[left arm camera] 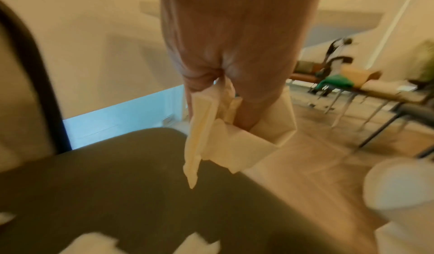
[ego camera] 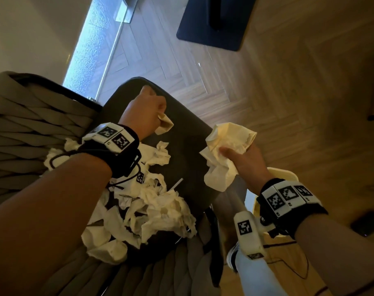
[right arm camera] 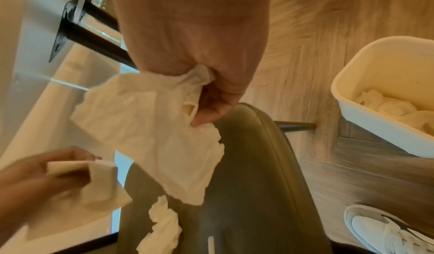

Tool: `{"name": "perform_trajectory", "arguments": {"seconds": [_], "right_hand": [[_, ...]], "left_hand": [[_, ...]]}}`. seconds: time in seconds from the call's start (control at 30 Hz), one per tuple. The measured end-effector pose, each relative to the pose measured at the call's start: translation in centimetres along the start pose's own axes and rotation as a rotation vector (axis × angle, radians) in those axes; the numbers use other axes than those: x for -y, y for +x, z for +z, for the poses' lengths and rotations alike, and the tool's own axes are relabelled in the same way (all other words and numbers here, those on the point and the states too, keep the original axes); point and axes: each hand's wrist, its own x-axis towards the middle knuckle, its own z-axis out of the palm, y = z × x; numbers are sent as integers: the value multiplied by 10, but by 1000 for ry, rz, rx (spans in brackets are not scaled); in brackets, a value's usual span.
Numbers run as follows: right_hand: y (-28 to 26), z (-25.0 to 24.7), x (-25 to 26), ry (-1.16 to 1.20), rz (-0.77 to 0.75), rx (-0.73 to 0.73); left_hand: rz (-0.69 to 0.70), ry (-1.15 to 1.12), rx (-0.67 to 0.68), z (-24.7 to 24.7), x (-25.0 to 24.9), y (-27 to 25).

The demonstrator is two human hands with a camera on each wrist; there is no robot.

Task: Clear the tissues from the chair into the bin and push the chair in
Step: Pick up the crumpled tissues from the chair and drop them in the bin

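A dark chair seat (ego camera: 188, 133) carries a heap of several crumpled white tissues (ego camera: 160, 212) near its backrest. My left hand (ego camera: 147, 112) hovers over the seat's far part and grips a small folded tissue (ego camera: 165, 124) (left arm camera: 220, 137). My right hand (ego camera: 243, 159) is at the seat's right edge and holds a large bunch of tissues (ego camera: 226, 150) (right arm camera: 150, 128) in the air. In the right wrist view the white bin (right arm camera: 366, 98) stands on the floor right of the chair with tissues inside. In the head view my right wrist mostly hides that bin (ego camera: 282, 174).
The chair's woven grey backrest (ego camera: 21, 133) curves round the left and bottom. A black table base (ego camera: 216, 22) sits on the herringbone wood floor ahead. A glass panel (ego camera: 92, 45) runs beside the wall. My white shoe (right arm camera: 385, 230) is near the bin.
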Motion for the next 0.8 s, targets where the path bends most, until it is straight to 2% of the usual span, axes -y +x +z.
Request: {"name": "perform_trajectory", "arguments": {"seconds": [0.1, 0.2, 0.33, 0.43, 0.57, 0.63, 0.8], "right_hand": [[-16, -33, -5, 34, 8, -49], [-32, -80, -28, 8, 70, -193], [-37, -135, -87, -26, 238, -331], [-33, -161, -136, -100, 365, -366], [-22, -177, -189, -189, 466, -305], [-14, -178, -216, -200, 481, -263], [4, -178, -269, -154, 506, -300]], "left_hand": [[140, -107, -14, -13, -45, 7], [244, -265, 71, 0, -118, 15], [274, -449, 297, 56, -226, 12], [300, -445, 472, 114, -279, 15], [312, -309, 576, 179, -323, 13], [254, -301, 581, 219, -331, 12], [53, -398, 574, 296, -326, 8]]}}
